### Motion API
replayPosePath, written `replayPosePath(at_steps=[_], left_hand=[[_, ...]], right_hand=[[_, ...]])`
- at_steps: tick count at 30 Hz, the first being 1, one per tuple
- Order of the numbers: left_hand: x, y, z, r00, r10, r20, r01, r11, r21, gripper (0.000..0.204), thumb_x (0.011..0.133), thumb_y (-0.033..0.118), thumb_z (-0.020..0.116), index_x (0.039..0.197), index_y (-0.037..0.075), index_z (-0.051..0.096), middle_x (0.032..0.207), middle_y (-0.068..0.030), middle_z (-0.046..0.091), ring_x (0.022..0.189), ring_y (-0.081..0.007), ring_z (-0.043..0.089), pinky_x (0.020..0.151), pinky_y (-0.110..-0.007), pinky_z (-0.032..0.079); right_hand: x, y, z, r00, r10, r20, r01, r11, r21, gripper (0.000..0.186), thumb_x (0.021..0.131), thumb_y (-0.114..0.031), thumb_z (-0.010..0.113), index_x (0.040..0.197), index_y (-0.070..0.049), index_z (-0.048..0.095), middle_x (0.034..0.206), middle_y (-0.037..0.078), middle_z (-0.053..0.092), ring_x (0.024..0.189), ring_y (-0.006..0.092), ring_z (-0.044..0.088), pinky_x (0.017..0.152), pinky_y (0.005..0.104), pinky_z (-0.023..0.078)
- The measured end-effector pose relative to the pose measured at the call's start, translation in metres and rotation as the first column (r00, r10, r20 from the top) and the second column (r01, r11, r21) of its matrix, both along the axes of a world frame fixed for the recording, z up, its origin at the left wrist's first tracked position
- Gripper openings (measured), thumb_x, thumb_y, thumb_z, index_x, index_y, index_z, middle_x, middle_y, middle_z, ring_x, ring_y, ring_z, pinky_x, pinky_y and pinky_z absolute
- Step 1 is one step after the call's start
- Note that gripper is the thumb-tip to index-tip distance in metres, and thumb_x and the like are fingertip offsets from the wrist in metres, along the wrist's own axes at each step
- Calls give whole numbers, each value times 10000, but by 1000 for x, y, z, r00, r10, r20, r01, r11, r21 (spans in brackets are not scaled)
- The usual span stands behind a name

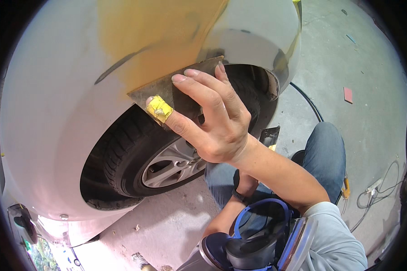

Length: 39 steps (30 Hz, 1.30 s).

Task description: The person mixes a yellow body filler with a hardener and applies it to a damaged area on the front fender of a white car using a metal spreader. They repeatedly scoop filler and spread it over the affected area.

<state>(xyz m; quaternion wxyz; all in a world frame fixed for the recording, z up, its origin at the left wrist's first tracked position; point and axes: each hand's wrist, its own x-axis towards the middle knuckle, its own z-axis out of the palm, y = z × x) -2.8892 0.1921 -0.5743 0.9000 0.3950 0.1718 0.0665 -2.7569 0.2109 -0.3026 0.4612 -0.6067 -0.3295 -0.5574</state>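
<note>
My right hand (pixel 221 117) presses a thin, grey-brown putty spreader (pixel 153 90) flat to the car's fender, just above the wheel arch. Its fingers are stretched along the plate, and one digit is wrapped in yellow tape (pixel 159 108). The spreader's long straight edge lies along the lower border of a yellow-orange filler patch (pixel 149 40) on the pale panel (pixel 54 67). Lower down, my left hand (pixel 247 183) rests close to my knee, below the right forearm. Its fingers are hidden. A dark flat piece (pixel 270 135) with a yellowish end shows past my right forearm; I cannot tell whether I hold it.
Under the fender sits a black tyre (pixel 131 156) with a silver alloy wheel (pixel 174 165). A respirator with blue parts (pixel 262 239) hangs at my chest. On the concrete floor lie a black hose (pixel 308 100), a pink rectangular piece (pixel 348 95) and a tangled cable (pixel 371 198).
</note>
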Motion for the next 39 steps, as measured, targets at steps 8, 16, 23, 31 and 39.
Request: replayPosePath(at_steps=[8,16,23,31,39], left_hand=[[5,3,-4,998,-52,-40,55,996,76,369,1110,305,501,1370,57,587,1205,-91,701,1020,-212,685,843,-330,541],[3,4,40,999,-27,-46,29,999,41,446,1131,357,432,1434,52,549,1270,-93,689,1101,-234,685,964,-358,541],[-2,11,130,989,130,72,-83,885,-458,497,1150,379,378,1503,50,495,1338,-106,668,1171,-246,682,1053,-380,542],[6,8,169,983,50,175,-46,999,-25,501,1130,198,441,1556,-65,417,1462,-186,601,1300,-257,622,1138,-382,477],[0,12,173,995,58,78,-53,996,-70,493,1121,203,461,1553,-32,429,935,-58,637,578,-74,445,499,-230,370]], right_hand=[[-4,4,-13,1000,-3,3,3,1000,3,163,813,-250,736,957,-202,794,1190,86,706,1178,270,675,1109,575,519],[-35,-54,-25,952,279,-124,-299,936,-187,311,706,-200,733,991,-90,792,1137,177,717,1062,331,709,991,550,580],[-38,-142,-55,795,475,-378,-606,591,-533,305,837,-221,659,1101,-90,736,1232,168,657,1178,336,655,1137,596,473],[-22,-195,-62,831,434,-347,-553,584,-594,322,800,-178,719,1112,-106,747,1286,137,645,1247,325,615,1141,636,449],[16,-235,-88,938,217,-270,-345,539,-768,294,848,-221,689,1117,-132,767,1233,108,680,1218,301,632,1157,632,430]])
